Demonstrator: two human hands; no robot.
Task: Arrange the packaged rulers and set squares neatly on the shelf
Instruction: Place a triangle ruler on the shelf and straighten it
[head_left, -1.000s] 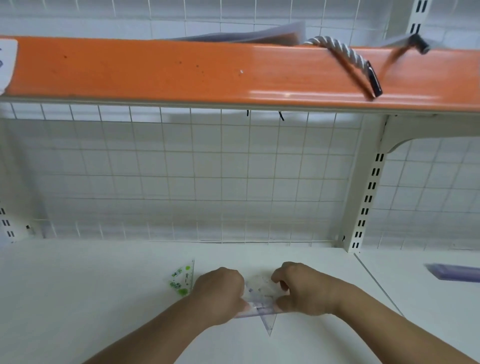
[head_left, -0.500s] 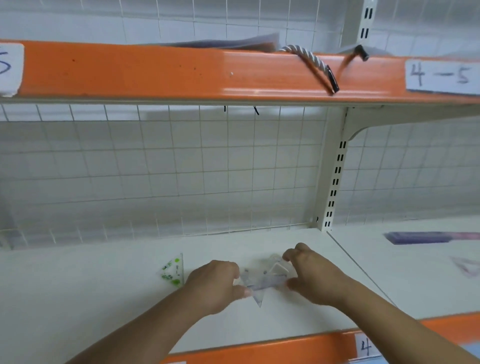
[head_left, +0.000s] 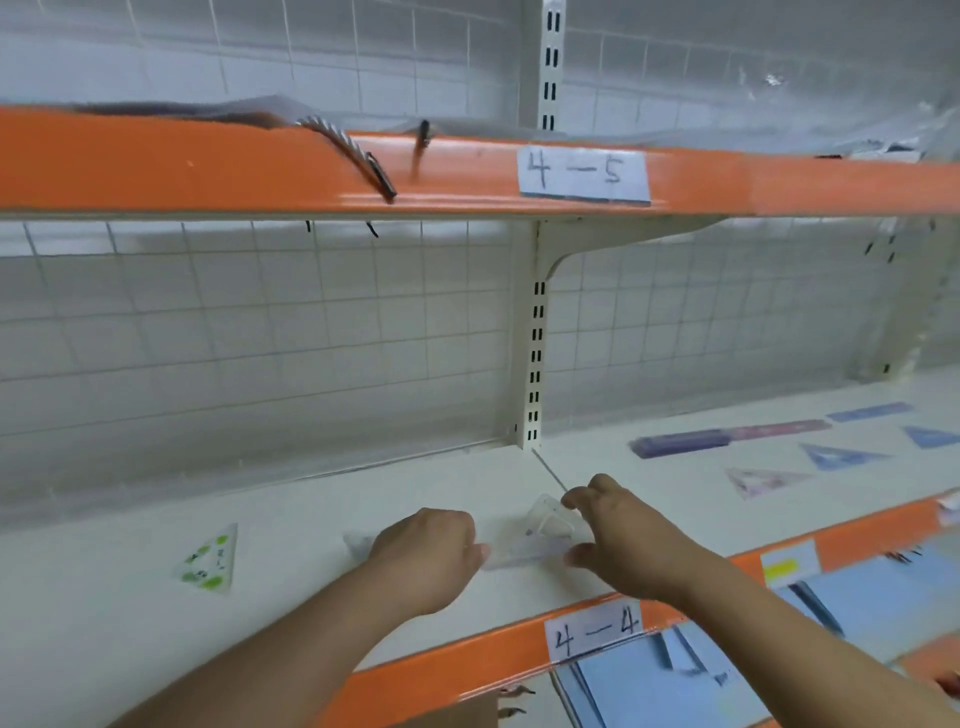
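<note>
Both hands are low in the head view, on the white shelf (head_left: 311, 509) of the left bay. My left hand (head_left: 431, 556) is curled into a tight fist shape, fingertips nipping the left end of the clear packaged set square (head_left: 535, 540). My right hand (head_left: 618, 540) takes the other end in a wide span: thumb (head_left: 576, 559) at the near corner, fingers hooked over the far corner. The packet lies between the two hands, near the front of the shelf and just left of the seam between bays (motion blur, so I cannot tell if it is flat on the board or lifted a bit).

The green set square (head_left: 210, 558) lies flat on the same shelf, well to the left, apart from both hands.

In the right bay, past the slotted upright (head_left: 535, 353), several packets lie flat:
- The purple ruler (head_left: 680, 444) is end to end with the pink ruler (head_left: 779, 430).
- The blue ruler (head_left: 870, 411) is behind them.
- The blue set square (head_left: 841, 456) and the pink set square (head_left: 761, 480) are nearer the front, apart from each other.

The front edge of this shelf carries the label "4-4" (head_left: 595, 636), and the orange shelf above has the label "4-5" (head_left: 584, 174). A twisted rope (head_left: 353, 150) hangs over that upper edge. Blue packets (head_left: 649, 691) show on the level below.
</note>
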